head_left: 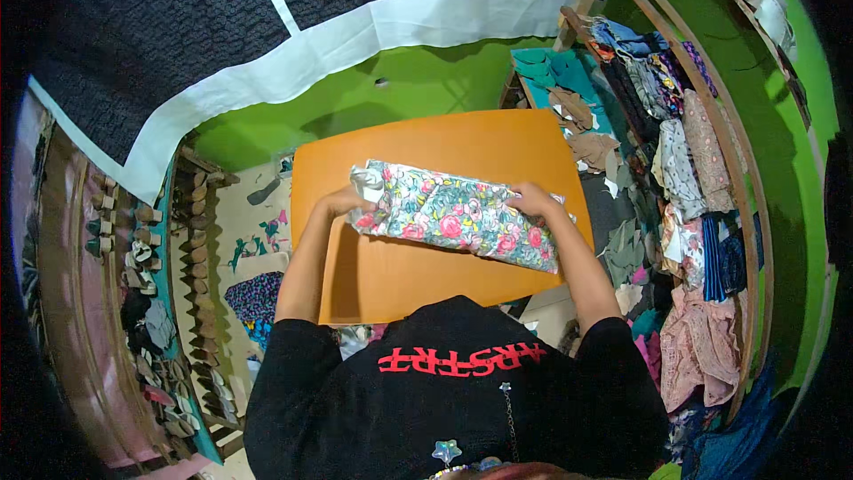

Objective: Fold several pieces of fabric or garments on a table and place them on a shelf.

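A folded piece of floral cloth (453, 219), white with pink roses and grey-green leaves, is held slightly tilted over the orange-brown tabletop (426, 137). Its left end is gripped by my left hand (345, 202), whose fingertips are partly hidden behind the fabric. Toward the other end, my right hand (533, 200) is closed on the upper edge, thumb and fingers pinching it. The cloth's shadow falls on the table below its left end. How far the lower edge is above the table, I cannot tell.
Folded clothes (684, 160) hang on a wooden rack along the right wall. Fabric scraps (591, 147) pile beside the table's right edge. Rows of shoes (200, 284) line shelves on the left. A dark patterned cloth (255, 302) lies on the floor near the table's left side.
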Available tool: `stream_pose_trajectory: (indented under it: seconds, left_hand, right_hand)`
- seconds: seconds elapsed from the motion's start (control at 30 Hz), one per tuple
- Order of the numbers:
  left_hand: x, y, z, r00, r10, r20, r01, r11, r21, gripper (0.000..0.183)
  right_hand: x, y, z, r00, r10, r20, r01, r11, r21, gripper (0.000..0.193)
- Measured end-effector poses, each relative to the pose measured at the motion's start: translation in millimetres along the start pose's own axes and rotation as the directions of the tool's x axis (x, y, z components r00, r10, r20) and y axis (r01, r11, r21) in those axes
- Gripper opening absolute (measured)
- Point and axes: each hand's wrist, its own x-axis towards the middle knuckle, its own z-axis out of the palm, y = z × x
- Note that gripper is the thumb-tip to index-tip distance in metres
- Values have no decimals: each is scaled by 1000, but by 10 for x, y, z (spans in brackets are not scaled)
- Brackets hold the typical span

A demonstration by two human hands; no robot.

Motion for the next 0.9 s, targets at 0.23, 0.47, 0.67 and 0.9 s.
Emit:
stream_pose_trajectory:
  seconds: [0.23, 0.47, 0.67, 0.9]
  left_hand:
    - [-250, -438, 457, 978, -30, -206, 20, 998, -54, 55]
    - [-154, -600, 630, 768, 7, -641, 67, 994, 92, 45]
    - [-239, -884, 752, 425, -173, -888, 489, 870, 64, 74]
    - [-281, -638, 866, 707, -264, -656, 293, 954, -69, 46]
  right_hand:
    - [70, -3, 247, 963, 160, -215, -188, 975, -116, 30]
    - [118, -111, 286, 872, 104, -478, -227, 951, -209, 21]
    - [24, -715, 533, 806, -43, -590, -177, 934, -310, 42]
    - [-441, -1335, 1280, 945, -163, -283, 72, 949, -308, 63]
